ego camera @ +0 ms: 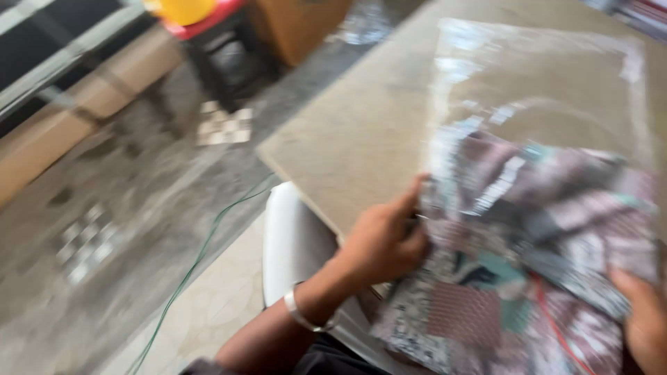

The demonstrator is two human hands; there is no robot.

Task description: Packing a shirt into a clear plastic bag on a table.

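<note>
Both hands grip the patterned cloth (pixel 528 257) half inside its clear plastic bag (pixel 535 90): my left hand (pixel 385 239) pinches the edge at 9 o'clock, my right hand (pixel 643 319) closes on the 4 o'clock corner; the bag's top lies empty on the surface (pixel 354 132)

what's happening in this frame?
A person holds a folded patterned cloth inside a clear plastic bag over a beige stone tabletop. The left hand grips the bag's left edge; the right hand holds its lower right corner. The bag's far end lies flat on the tabletop. The picture is blurred.
</note>
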